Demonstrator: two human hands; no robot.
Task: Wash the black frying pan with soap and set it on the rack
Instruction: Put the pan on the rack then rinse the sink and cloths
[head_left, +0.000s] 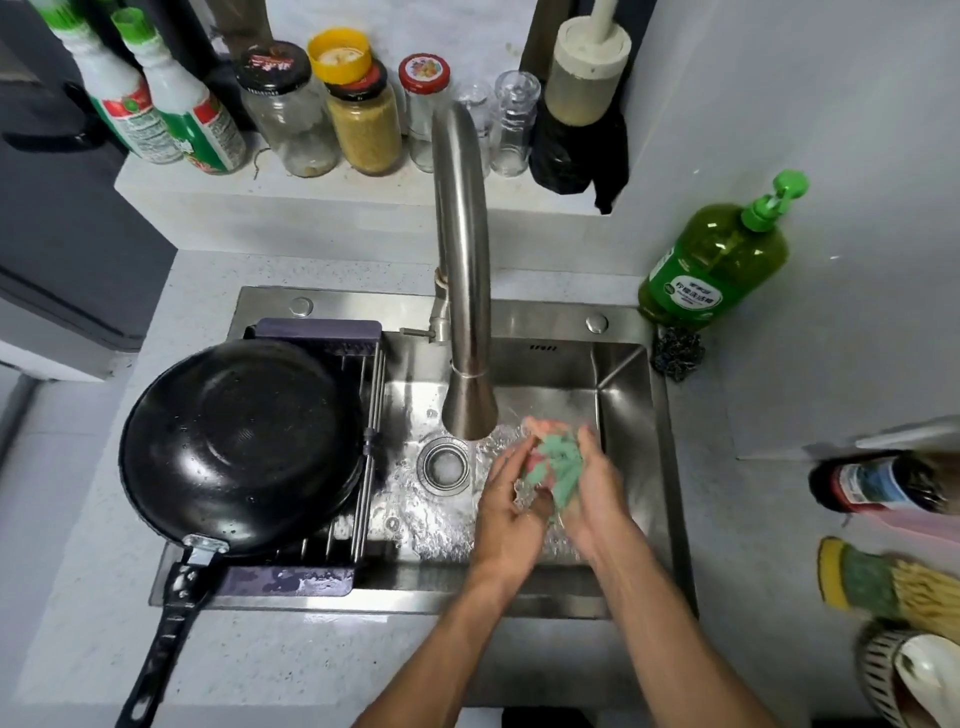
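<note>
Both of my hands grip one soft, crumpled green-and-pink cloth (556, 460) under running water at lower centre of the frame: my left hand (506, 512) curls round its near side, my right hand (597, 499) wraps the far side, fingers bent over the folds.

At left of the frame, the black frying pan (239, 447) lies upside down on the wire drying rack (363, 467) that spans the left part of the steel sink (628, 415); its round, glossy underside is beaded with drops, and its long black handle (166, 623) points toward the lower left corner. Along the upper ledge stand two green-capped bottles (166, 109), then glass jars (291, 114), one holding yellow grains (366, 127). A brushed-metal tap (462, 270) arches down the middle and hides part of the basin behind it; the round drain (445, 465) sits just left of my hands. At upper right, a green pump bottle of dish soap (719, 260) stands by the sink's corner, a dark wire scourer (678, 353) beside it.
</note>
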